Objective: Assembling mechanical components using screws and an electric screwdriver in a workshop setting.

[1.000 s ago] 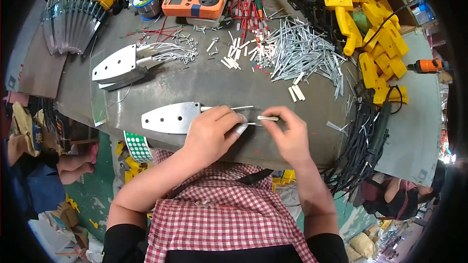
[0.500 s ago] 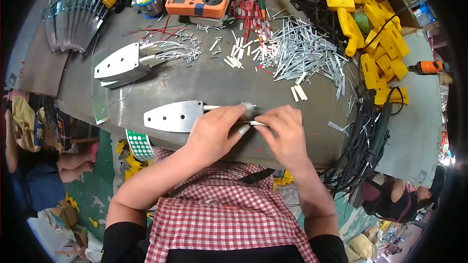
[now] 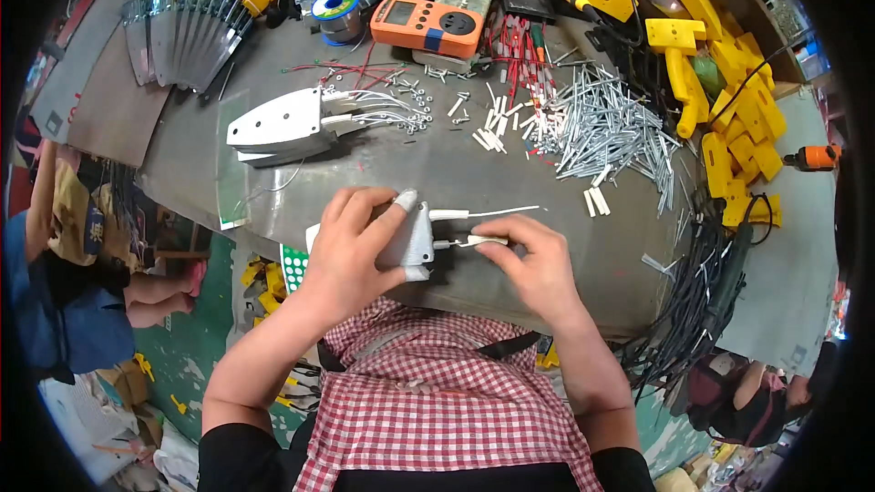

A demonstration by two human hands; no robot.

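Observation:
My left hand, with pale coverings on two fingertips, grips a tapered silver metal plate across its middle and hides much of it. From the plate's wide right end, a white-sleeved lead runs out to a thin wire that lies loose. Below that lead, a short metal terminal sticks out of the same end. My right hand pinches a small white sleeve between thumb and forefinger, just right of the terminal. Whether the sleeve touches the terminal is hard to see.
Beyond my hands sit stacked silver plates with wires, an orange meter and a solder spool. Metal rods and loose white sleeves lie right. Yellow housings and black cables line the right side.
My left hand has moved left from the leads onto the plate, which shifted right in view. My right hand still pinches the white sleeve. The whole view has shifted somewhat.

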